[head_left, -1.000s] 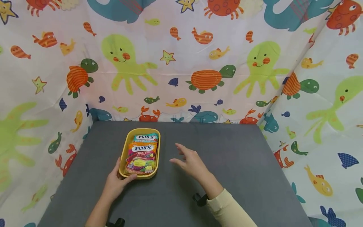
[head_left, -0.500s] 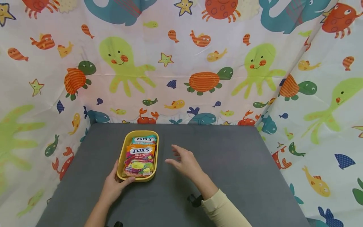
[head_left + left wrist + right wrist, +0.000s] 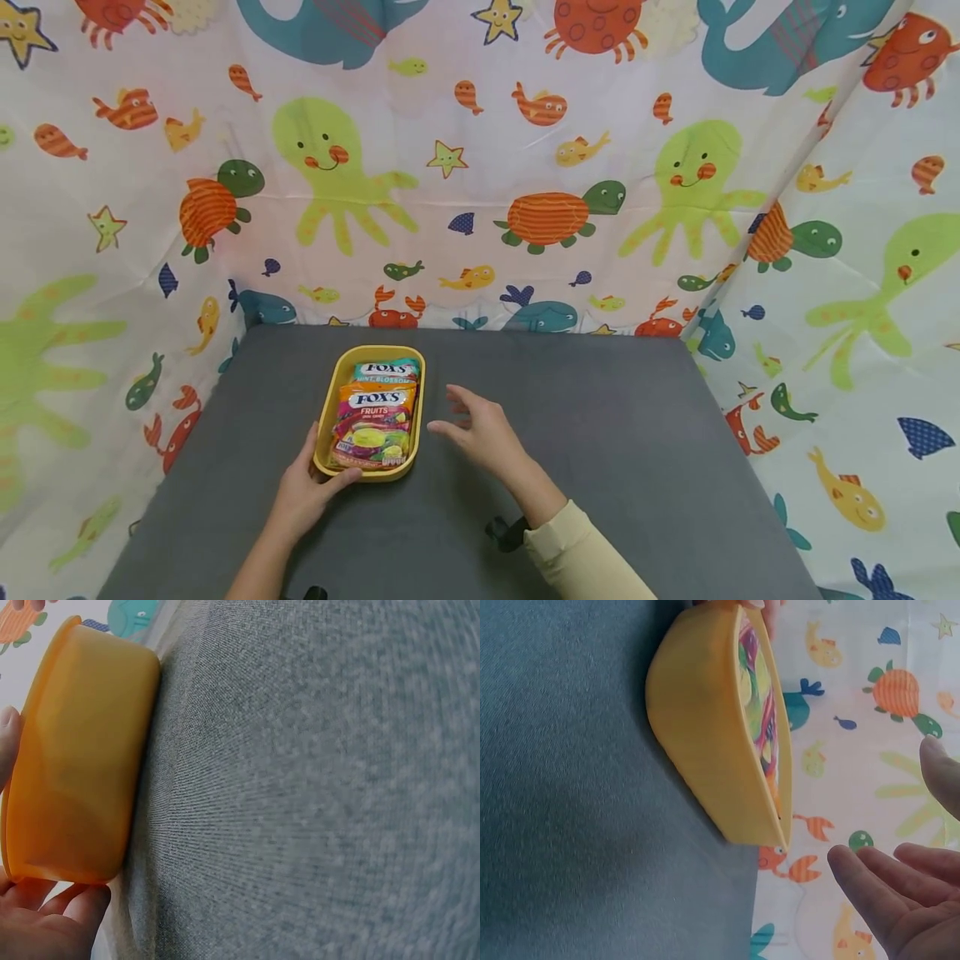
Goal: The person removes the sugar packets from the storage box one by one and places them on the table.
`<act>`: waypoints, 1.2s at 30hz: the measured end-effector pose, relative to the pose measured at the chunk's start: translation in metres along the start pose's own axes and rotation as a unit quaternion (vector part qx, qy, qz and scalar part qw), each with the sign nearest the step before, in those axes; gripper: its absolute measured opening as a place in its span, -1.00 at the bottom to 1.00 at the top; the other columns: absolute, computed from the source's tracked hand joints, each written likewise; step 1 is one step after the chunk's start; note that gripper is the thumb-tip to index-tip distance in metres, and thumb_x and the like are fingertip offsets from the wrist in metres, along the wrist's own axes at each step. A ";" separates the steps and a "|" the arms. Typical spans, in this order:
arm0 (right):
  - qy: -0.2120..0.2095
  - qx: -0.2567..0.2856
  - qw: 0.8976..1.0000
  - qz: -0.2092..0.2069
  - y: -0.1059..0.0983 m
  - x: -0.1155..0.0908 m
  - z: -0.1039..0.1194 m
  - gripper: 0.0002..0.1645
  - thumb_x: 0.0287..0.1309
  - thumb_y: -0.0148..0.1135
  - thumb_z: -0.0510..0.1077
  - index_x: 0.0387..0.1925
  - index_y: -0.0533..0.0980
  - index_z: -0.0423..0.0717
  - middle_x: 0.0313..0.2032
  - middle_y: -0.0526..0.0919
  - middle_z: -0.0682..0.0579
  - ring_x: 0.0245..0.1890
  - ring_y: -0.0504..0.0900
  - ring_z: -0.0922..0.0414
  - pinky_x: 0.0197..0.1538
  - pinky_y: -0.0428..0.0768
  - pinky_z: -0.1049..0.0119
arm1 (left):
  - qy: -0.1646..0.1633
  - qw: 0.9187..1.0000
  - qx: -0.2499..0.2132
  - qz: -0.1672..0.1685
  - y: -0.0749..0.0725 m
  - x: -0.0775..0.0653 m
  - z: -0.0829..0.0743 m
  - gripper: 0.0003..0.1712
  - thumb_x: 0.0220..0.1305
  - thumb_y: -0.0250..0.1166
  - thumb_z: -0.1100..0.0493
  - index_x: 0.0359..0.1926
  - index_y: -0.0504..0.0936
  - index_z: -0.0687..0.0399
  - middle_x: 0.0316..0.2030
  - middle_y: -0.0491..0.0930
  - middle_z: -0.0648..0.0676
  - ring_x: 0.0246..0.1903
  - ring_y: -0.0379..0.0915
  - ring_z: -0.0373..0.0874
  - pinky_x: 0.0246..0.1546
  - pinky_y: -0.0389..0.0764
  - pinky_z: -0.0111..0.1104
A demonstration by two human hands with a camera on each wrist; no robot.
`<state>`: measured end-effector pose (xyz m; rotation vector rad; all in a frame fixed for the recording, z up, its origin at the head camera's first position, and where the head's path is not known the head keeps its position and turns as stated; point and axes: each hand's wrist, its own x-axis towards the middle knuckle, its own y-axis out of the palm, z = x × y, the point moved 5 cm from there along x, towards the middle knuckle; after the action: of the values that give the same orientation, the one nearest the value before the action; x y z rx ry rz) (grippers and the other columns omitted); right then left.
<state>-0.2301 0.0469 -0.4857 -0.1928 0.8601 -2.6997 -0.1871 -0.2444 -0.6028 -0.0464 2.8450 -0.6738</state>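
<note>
A yellow plastic tub (image 3: pixel 417 433) stands on the table, left of centre. Inside lie two candy bags marked FOX'S: a fruit bag (image 3: pixel 375 425) in front, overlapping a teal mint bag (image 3: pixel 390 370). My left hand (image 3: pixel 298 496) grips the tub's near left corner, thumb along the near side and fingers along the left side. In the left wrist view those fingers (image 3: pixel 56 915) touch the tub's wall. To the right of the tub, my right hand (image 3: pixel 486 437) hovers apart from it, holding nothing. Its thumb and fingers (image 3: pixel 877 885) are spread in the right wrist view.
Grey cloth (image 3: pixel 600 450) covers the table. A white curtain (image 3: pixel 480 125) printed with sea animals hangs behind it and along both sides. Dark straps (image 3: pixel 506 533) circle the wrists.
My right hand has drifted a little left, nearer the tub. The left hand and the tub keep their place; the head view has shifted slightly.
</note>
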 end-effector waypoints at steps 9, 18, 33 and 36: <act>0.012 0.016 1.000 0.007 0.016 0.006 0.000 -0.09 0.19 0.39 0.19 0.45 0.33 -0.08 0.29 0.55 -0.13 0.22 0.62 -0.08 0.17 0.66 0.04 | -0.002 1.000 -0.004 0.002 0.003 0.000 0.001 0.42 0.10 0.43 -0.36 0.62 -0.37 -0.10 0.60 -0.15 0.22 0.55 -0.05 0.15 0.47 0.21 0.03; 0.032 0.039 0.998 0.029 0.036 0.011 0.013 -0.06 0.19 0.40 0.22 0.47 0.31 -0.06 0.34 0.51 -0.10 0.17 0.66 -0.04 0.08 0.71 0.09 | 0.000 1.000 -0.001 -0.004 -0.002 -0.003 0.002 0.39 0.14 0.43 -0.32 0.62 -0.37 -0.09 0.61 -0.17 0.21 0.55 -0.05 0.14 0.45 0.22 -0.01; 0.049 0.079 0.995 0.028 0.056 0.017 0.019 0.01 0.25 0.31 0.28 0.53 0.20 -0.12 0.39 0.44 -0.17 0.34 0.49 -0.12 0.25 0.59 -0.04 | 0.014 1.000 0.007 -0.015 -0.001 -0.001 -0.003 0.37 0.15 0.43 -0.32 0.63 -0.32 -0.05 0.59 -0.07 0.26 0.53 0.02 0.18 0.45 0.24 0.04; 0.054 0.082 0.995 0.031 0.063 0.018 0.019 -0.02 0.28 0.29 0.26 0.53 0.19 -0.11 0.37 0.47 -0.18 0.32 0.53 -0.11 0.23 0.61 -0.02 | 0.012 1.000 0.013 -0.015 -0.002 -0.001 -0.001 0.38 0.14 0.42 -0.34 0.63 -0.33 -0.06 0.59 -0.07 0.26 0.52 0.03 0.18 0.45 0.24 0.04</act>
<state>-0.2275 -0.0174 -0.5063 0.0146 0.6570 -2.7257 -0.1865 -0.2455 -0.6004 -0.0763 2.8627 -0.7216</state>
